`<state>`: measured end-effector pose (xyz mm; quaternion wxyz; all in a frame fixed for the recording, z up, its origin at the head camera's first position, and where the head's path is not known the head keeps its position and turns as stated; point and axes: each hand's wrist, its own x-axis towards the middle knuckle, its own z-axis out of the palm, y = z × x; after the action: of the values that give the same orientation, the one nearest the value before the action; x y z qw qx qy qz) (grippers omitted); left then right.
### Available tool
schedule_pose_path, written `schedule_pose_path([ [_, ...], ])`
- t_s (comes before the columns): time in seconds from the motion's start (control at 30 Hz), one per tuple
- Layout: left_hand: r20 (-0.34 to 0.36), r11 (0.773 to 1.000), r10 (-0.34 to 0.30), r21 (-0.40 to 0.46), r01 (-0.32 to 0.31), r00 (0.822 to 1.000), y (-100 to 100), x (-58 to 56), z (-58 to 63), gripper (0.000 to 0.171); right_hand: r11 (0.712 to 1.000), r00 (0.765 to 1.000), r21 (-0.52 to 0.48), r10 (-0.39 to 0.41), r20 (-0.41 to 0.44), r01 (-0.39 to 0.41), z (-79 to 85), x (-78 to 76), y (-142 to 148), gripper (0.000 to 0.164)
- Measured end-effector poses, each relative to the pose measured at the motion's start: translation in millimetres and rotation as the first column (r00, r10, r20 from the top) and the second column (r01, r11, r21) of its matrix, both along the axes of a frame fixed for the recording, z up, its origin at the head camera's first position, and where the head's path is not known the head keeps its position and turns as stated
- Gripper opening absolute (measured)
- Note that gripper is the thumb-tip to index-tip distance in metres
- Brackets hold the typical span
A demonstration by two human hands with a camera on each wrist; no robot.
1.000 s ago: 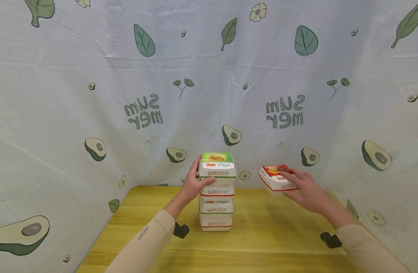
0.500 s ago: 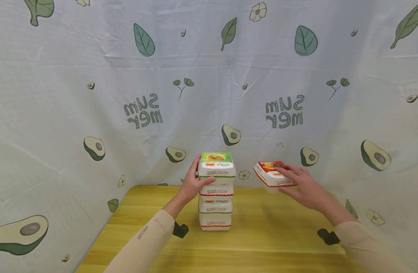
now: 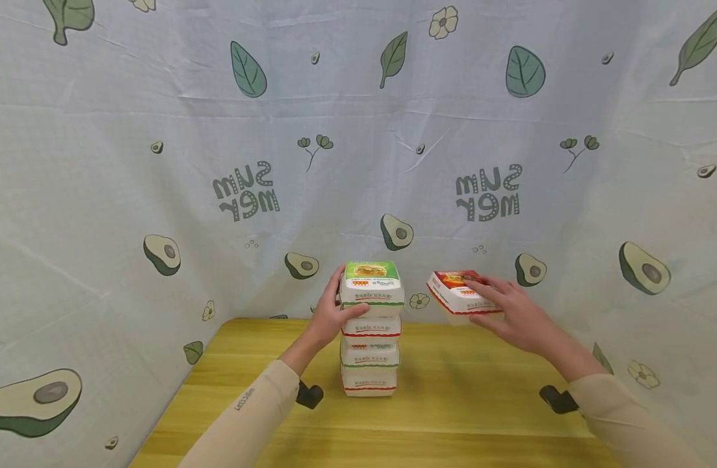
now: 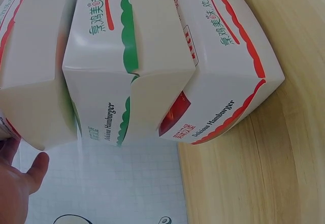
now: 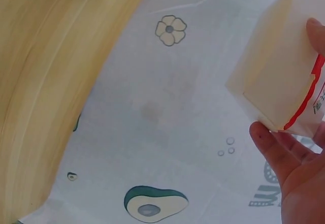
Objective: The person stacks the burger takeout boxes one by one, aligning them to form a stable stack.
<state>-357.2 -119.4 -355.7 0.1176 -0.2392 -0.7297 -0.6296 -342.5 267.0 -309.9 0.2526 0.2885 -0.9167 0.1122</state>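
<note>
Several white hamburger boxes stand in one column on the wooden table, trimmed in turn red and green. The topmost, a green-lidded box, has my left hand around its left side, thumb across its front. Lower boxes fill the left wrist view, a green-trimmed box beside a red-trimmed box that sits on the wood. To the right of the column, my right hand holds a red-lidded hamburger box in the air, slightly tilted. Its pale underside shows in the right wrist view, with fingertips at its edge.
A pale curtain printed with leaves and avocados hangs behind the table and along both sides. Dark wrist-camera parts jut out near the sleeves. The table's back edge runs just behind the column.
My right hand has carried the red-lidded hamburger box left and slightly up, closer to the column. The left hand and the stacked boxes stay where they were.
</note>
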Motion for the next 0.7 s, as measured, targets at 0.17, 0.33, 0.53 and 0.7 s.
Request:
schedule_pose_path([
  [0.17,-0.003,1.0,0.0,-0.008,0.0,1.0,-1,0.9,1.0,0.093,1.0,0.999,-0.004,0.027,-0.026,-0.027,5.9,1.8,-4,0.075],
  [0.33,0.003,1.0,-0.021,-0.016,0.021,1.0,0,-1.7,1.4,0.096,1.0,0.999,-0.002,0.029,-0.029,-0.029,12.7,3.2,-8,0.073],
  [0.53,0.006,1.0,-0.007,-0.015,0.007,1.0,1,-0.7,0.4,0.095,0.999,0.999,-0.007,0.036,-0.008,-0.036,23.1,2.8,-17,0.072],
  [0.7,-0.003,1.0,0.013,-0.005,-0.013,1.0,1,-0.4,-0.7,0.094,0.999,0.999,0.003,0.034,-0.011,-0.034,32.6,0.1,-28,0.073],
])
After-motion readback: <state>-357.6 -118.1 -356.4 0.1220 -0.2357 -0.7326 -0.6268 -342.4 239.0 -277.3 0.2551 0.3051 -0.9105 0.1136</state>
